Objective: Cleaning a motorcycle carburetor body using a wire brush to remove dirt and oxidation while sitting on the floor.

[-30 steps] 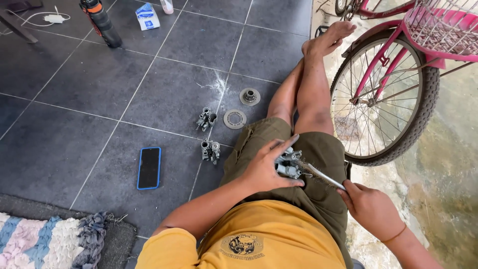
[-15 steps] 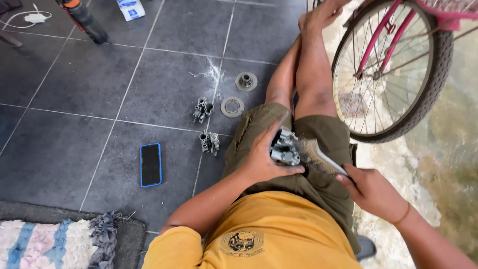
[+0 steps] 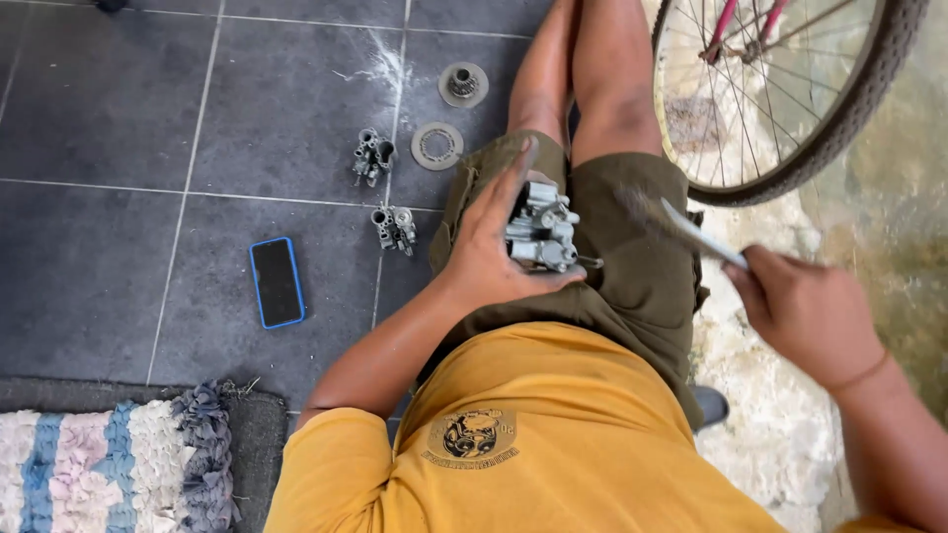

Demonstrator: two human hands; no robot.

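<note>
My left hand (image 3: 489,247) grips a grey metal engine part (image 3: 541,229) with several small tubes and fittings, holding it over my lap on the olive shorts. My right hand (image 3: 810,311) is off to the right, shut on the handle of a thin brush (image 3: 681,225). The brush's blurred head points toward the part but is apart from it, a short way to its right.
Two small grey metal assemblies (image 3: 372,156) (image 3: 394,227) lie on the dark floor tiles left of my leg. Beyond them are a flat ring disc (image 3: 436,145) and a round metal piece (image 3: 462,84). A blue-cased phone (image 3: 276,282) lies further left. A bicycle wheel (image 3: 790,99) stands at the right, a striped rug (image 3: 109,464) at bottom left.
The brush was against the metal part; my right hand has since drawn it away to the right. The left hand has kept its hold on the part.
</note>
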